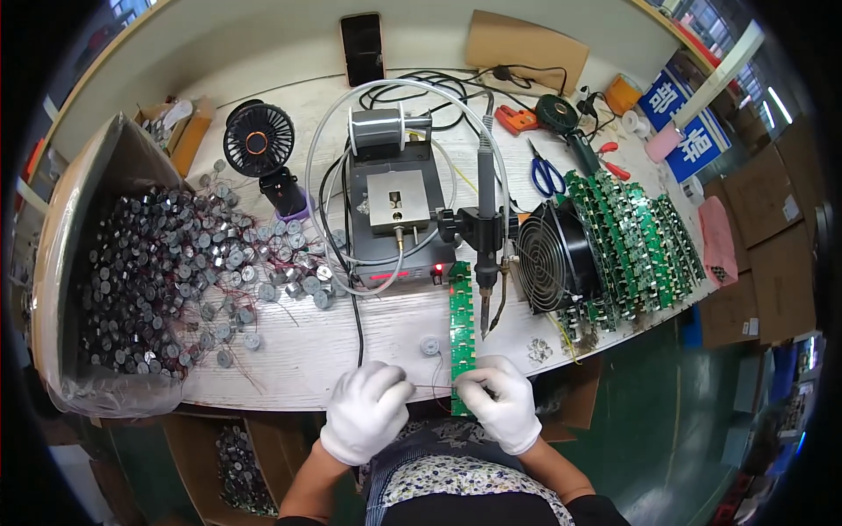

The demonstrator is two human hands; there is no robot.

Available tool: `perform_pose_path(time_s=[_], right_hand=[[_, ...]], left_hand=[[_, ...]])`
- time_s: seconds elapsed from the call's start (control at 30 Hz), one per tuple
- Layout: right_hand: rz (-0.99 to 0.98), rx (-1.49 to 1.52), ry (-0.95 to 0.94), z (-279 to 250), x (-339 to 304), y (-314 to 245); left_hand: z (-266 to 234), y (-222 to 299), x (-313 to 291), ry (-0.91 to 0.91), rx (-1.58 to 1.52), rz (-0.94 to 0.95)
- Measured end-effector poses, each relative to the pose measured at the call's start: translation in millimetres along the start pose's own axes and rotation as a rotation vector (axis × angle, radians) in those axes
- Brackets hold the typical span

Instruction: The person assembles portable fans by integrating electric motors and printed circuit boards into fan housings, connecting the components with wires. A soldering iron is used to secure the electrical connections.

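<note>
My left hand (367, 412), in a white glove, is closed with its fingertips pinching a thin wire (431, 386) near the table's front edge. That wire stretches across to my right hand (502, 405), also gloved in white, whose fingers are pinched on it over a long green circuit board strip (462, 329). The strip lies lengthwise toward me, its near end reaching past the table edge. A small round motor (430, 345) rests just left of the strip. Above the strip a soldering iron (486, 184) hangs tip down in a black holder.
At the left, a box (66, 289) spills many small motors (158, 289) with red wires. A soldering machine (395, 206) with a solder spool (377, 130) stands behind. Rightward are a black fan (557, 257), stacked green boards (640, 245), and blue scissors (547, 174). A small fan (259, 142) stands left.
</note>
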State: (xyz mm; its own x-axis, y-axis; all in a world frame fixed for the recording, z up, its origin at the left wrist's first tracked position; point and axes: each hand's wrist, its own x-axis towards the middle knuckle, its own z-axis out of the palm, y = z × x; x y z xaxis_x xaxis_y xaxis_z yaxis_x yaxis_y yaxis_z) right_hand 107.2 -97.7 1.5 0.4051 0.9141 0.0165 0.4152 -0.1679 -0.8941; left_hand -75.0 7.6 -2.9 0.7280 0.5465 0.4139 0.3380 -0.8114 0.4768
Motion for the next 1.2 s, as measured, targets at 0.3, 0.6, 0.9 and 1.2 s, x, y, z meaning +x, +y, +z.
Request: perform_pose_path(time_s=[0.3,0.6,0.9,1.2], right_hand=[[-0.019,-0.029,0.002,3,4,3],[-0.038,0.02,-0.013,3,2,2],[-0.1,-0.027,0.006,2,2,4],[-0.127,-0.059,0.033,7,2,2]], left_hand=[[13,20,14,0.07,-0.205,-0.144],[28,21,14,0.001,-0.235,-0.092],[-61,-82,57,0.681,-0.301,-0.592],[-92,-194,134,0.426,-0.461,-0.56]])
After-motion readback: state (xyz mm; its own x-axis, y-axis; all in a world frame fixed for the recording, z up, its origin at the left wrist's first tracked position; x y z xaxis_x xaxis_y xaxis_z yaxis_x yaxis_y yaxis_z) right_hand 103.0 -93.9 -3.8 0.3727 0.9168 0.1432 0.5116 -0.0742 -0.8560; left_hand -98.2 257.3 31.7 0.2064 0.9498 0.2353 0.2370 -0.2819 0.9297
